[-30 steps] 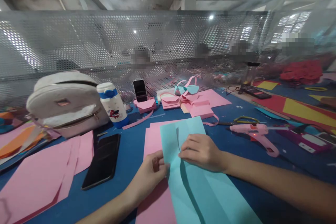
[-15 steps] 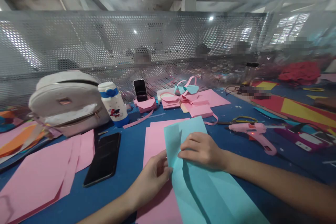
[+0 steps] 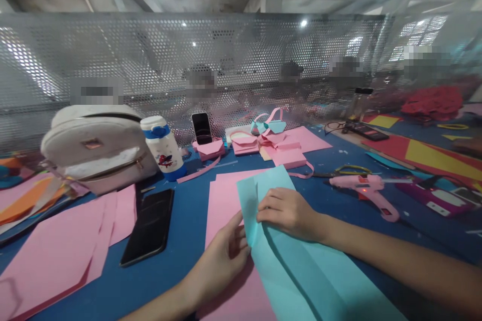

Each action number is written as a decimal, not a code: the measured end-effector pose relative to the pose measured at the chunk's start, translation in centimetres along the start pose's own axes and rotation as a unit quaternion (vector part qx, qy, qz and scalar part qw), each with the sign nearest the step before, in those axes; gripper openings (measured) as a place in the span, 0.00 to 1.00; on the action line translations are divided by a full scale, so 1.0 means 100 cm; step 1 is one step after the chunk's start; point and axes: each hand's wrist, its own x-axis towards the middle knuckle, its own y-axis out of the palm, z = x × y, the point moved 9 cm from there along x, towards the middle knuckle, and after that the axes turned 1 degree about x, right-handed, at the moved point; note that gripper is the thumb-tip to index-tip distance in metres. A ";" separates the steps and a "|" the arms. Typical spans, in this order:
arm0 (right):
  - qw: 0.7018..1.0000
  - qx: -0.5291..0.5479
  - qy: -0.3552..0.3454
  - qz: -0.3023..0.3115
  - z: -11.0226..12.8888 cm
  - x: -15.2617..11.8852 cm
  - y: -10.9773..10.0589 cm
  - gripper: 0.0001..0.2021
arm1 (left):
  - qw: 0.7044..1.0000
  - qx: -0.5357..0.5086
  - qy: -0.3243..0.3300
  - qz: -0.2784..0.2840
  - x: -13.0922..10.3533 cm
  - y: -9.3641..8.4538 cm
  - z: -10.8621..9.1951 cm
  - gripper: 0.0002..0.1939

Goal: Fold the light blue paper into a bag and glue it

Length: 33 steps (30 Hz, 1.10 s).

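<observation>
A light blue sheet of paper (image 3: pixel 320 271) with a fold along its left side lies in front of me, over pink paper sheets (image 3: pixel 222 200). My right hand (image 3: pixel 288 213) rests on the blue sheet, its curled fingers closed on the folded edge. At the sheet's left edge is my left hand (image 3: pixel 228 251), thumb and bent fingers holding that edge; some fingertips are hidden behind the paper. Beyond the hands sit small pink paper bags (image 3: pixel 289 153) and a light blue paper bag (image 3: pixel 276 127).
On the left are a black phone (image 3: pixel 148 228), pink sheets (image 3: pixel 56 256), a pale backpack (image 3: pixel 101 145) and a white-and-blue bottle (image 3: pixel 163 148). To the right lie a pink glue gun (image 3: pixel 367 190), scissors (image 3: pixel 350 170) and a purple case (image 3: pixel 433 198). A perforated metal screen (image 3: pixel 150 60) stands behind.
Both hands and the blue sheet have shifted very slightly to the right. My left hand's index finger is straighter along the paper's edge. The grip of my right hand looks the same.
</observation>
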 end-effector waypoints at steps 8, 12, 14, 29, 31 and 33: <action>0.996 0.063 0.051 0.047 -0.011 -0.004 0.010 0.12 | 0.999 0.025 -0.012 -0.021 -0.005 -0.007 0.006 0.40; 0.992 0.093 0.075 0.051 -0.014 -0.003 0.012 0.10 | 0.999 0.024 -0.014 -0.023 -0.005 -0.006 0.006 0.41; 0.989 0.105 0.089 0.053 -0.015 -0.003 0.012 0.11 | 0.999 0.033 -0.010 -0.028 -0.006 -0.005 0.003 0.40; 0.974 0.149 0.147 0.090 -0.023 -0.003 0.024 0.14 | 0.997 0.073 -0.031 0.017 0.011 -0.029 -0.007 0.42; 0.969 0.150 0.162 0.109 -0.024 -0.005 0.031 0.12 | 0.990 0.134 -0.045 0.024 0.014 -0.037 -0.006 0.39; 0.963 0.149 0.183 0.132 -0.024 -0.006 0.038 0.08 | 0.975 0.217 -0.045 0.024 0.016 -0.043 -0.006 0.35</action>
